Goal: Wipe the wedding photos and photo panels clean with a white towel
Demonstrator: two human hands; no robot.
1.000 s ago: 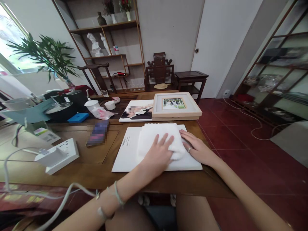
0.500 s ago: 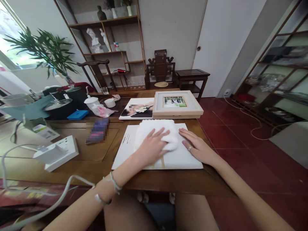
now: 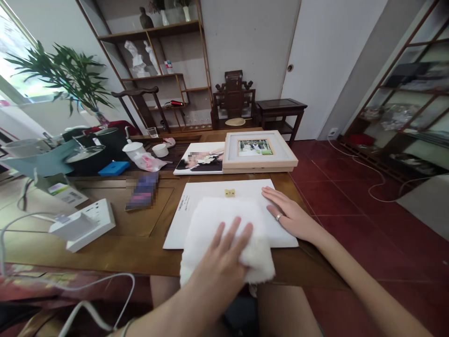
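A white panel (image 3: 206,188), with small print at its left side and a little brass-coloured hanger plate (image 3: 229,192) near its far edge, lies flat on the wooden table. Over its near part is a fluffy white cloth (image 3: 203,220), which hangs past the panel's front edge. My left hand (image 3: 228,255) holds this cloth from above, fingers spread over it and the thumb side against its bunched right part. At the panel's right side my right hand (image 3: 289,213), wearing a ring, rests flat with its fingers stretched out, holding nothing.
Behind the panel lie a light wooden picture frame (image 3: 259,166) and a photo print (image 3: 201,159). To the left are a white power strip (image 3: 86,224), a dark purple packet (image 3: 143,189), a blue box (image 3: 114,168) and a white cup (image 3: 160,150). Cables run along the left front.
My left hand has drawn the cloth toward me, from the panel's middle to past its front edge. The brass-coloured hanger plate has come into view. My right hand stays put.
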